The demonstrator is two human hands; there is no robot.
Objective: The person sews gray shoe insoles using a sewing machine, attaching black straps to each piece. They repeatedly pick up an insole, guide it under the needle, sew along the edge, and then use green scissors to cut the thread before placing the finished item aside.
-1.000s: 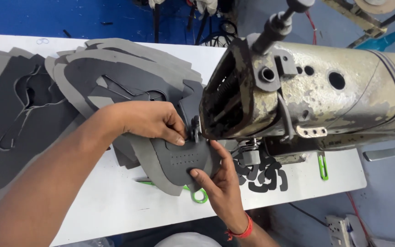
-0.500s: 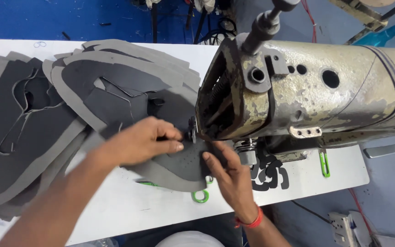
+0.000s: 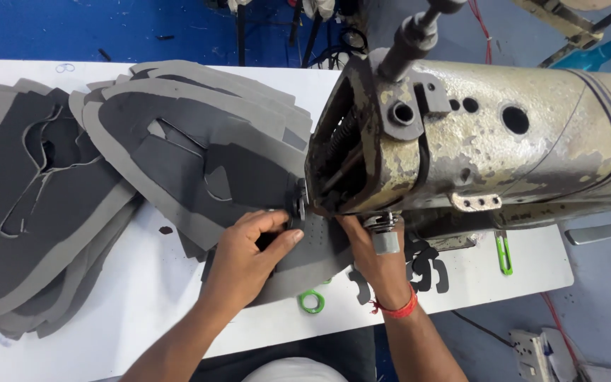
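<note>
Both hands have slid in since a second ago: left hand (image 3: 252, 255) pinches the grey piece (image 3: 305, 265) flat at the needle, right hand (image 3: 369, 247) grips its far edge under the machine (image 3: 475, 141). Looks like stitching's underway.

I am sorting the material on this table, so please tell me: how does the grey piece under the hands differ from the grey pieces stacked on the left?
The grey piece under the hands is single and lies at the sewing machine, pressed by the left hand and right hand. The stacked pieces are many, overlapping and untouched. The stacked pieces look larger, with long cut-out slots; the single one shows small holes. Both are flat grey sheet.
</note>
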